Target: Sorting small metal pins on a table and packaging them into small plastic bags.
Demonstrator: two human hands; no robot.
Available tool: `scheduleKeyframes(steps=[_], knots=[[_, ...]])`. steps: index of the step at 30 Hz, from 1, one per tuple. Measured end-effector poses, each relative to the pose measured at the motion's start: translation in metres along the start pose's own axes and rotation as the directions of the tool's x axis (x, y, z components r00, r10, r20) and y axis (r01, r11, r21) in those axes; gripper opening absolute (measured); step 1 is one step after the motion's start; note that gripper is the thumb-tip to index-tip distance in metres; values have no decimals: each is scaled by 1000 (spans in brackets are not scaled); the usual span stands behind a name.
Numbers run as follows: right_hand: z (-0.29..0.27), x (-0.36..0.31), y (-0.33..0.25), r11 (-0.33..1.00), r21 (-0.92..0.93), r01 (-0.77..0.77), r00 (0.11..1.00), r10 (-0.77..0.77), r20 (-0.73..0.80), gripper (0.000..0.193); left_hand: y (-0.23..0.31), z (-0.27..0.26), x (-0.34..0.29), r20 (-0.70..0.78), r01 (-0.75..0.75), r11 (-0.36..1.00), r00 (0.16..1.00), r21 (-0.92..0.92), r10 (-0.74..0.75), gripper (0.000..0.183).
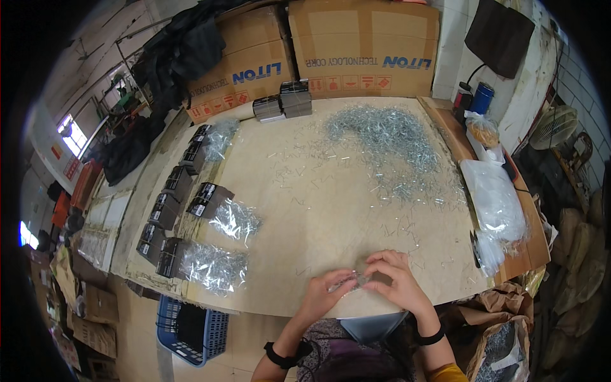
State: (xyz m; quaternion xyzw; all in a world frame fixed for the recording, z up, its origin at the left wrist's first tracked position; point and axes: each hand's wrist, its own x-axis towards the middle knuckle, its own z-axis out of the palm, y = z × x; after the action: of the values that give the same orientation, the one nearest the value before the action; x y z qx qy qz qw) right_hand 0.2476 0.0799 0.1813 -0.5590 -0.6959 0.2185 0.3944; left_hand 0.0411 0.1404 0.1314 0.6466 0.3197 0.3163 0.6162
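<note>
At the near edge of the table (286,210), my left hand (323,294) and my right hand (396,281) face each other. Between them is a small clear plastic bag (349,284) with shiny thin metal pieces in it. My left fingers are closed on its left side, while the right thumb and fingers pinch its other end. The fingers cover part of the bag. A large heap of thin silvery metal pieces (385,137) lies toward the far right, with loose ones strewn nearer my hands.
Filled clear bags (216,268) and several dark boxes (167,210) line the table's left side. Two dark box stacks (295,100) stand before large cartons (366,51). Clear empty bags (493,197) lie along the right side. A blue basket (191,334) sits on the floor.
</note>
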Motion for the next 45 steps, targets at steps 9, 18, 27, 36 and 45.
scheduleKeyframes(steps=[9, 18, 27, 36, 45], knots=[[19, 7, 3, 980, 190, 60, 997, -48, -67, 15, 7, -2, -4, -36, 13, 999, 999, 30, -12, 31], [22, 8, -4, 997, 29, 68, 995, -66, -72, 13, 6, -4, -9, -46, -5, 995, 999, 103, 9, 29], [16, 3, -3, 984, 180, 7, 1000, -2, -27, 11, 21, 5, -9, -30, -10, 1000, 999, 17, 11, 30], [24, -1, -1, 986, 168, 19, 992, 3, -130, 19, 20, -5, -10, 4, -221, 885, 971, 410, 240, 33], [35, 4, 14, 974, 223, -39, 991, 66, -116, 39, 12, 5, -4, -145, -87, 992, 984, 94, 100, 48]])
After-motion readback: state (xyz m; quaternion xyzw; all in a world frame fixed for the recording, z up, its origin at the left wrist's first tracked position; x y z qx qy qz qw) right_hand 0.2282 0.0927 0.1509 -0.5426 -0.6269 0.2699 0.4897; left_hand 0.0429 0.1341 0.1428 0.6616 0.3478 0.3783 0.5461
